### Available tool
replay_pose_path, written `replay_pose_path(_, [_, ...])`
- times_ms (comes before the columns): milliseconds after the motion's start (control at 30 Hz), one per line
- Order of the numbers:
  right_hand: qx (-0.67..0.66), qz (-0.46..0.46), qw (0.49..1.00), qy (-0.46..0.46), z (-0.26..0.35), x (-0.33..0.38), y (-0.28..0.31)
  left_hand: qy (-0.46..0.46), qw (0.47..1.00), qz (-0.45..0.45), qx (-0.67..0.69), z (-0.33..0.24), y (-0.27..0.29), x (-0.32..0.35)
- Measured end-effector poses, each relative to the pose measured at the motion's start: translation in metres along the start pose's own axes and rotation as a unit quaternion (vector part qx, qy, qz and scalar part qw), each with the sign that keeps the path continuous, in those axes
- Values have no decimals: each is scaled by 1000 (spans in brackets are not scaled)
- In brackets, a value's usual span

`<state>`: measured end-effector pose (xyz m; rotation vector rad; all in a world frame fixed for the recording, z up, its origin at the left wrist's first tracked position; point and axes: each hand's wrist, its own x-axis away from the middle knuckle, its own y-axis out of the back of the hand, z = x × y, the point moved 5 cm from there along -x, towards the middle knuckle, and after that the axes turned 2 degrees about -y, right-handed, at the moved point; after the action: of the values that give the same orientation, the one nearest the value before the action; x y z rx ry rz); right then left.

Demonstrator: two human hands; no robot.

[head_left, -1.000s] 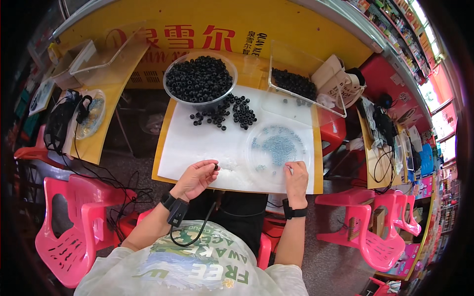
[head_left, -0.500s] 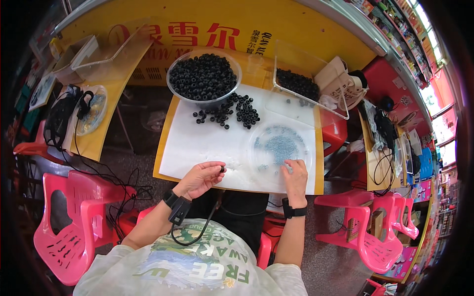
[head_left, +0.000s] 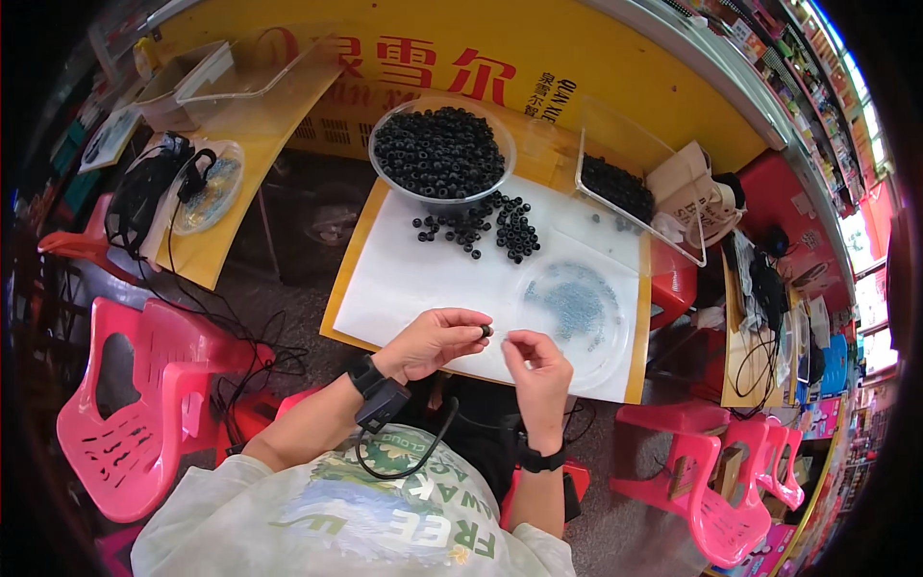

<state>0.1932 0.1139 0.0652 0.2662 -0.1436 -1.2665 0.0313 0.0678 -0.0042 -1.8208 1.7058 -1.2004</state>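
Note:
My left hand (head_left: 444,340) pinches a small black bead (head_left: 486,331) between thumb and fingertips, above the near edge of the white work surface (head_left: 413,288). Just to its right, my right hand (head_left: 540,370) has thumb and forefinger pressed together; whatever is between them is too small to name. A round clear tray (head_left: 625,341) with tiny pale-blue pieces (head_left: 574,300) lies beyond the right hand. Farther off, loose black beads (head_left: 517,236) are scattered in front of a clear bowl (head_left: 510,144) heaped with more of them.
At the back right stands a clear bin (head_left: 615,226) of black pieces, beside a beige bag (head_left: 687,178). Pink plastic chairs (head_left: 125,413) flank me on both sides. Cables (head_left: 231,337) hang near the left table (head_left: 216,255).
My right hand has left the tray of blue pieces and come in beside the left, its fingertips now pinched. The left keeps its black bead. The whole view has shifted and tilted.

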Motion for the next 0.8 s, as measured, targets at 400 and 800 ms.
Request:
replay_pose_path(400, [96, 47, 992, 61, 18, 1, -30, 4, 1000, 18, 8, 5, 17, 7])
replay_pose_path(800, [134, 121, 981, 66, -11, -107, -70, -9, 957, -61, 284, 3, 49, 26])
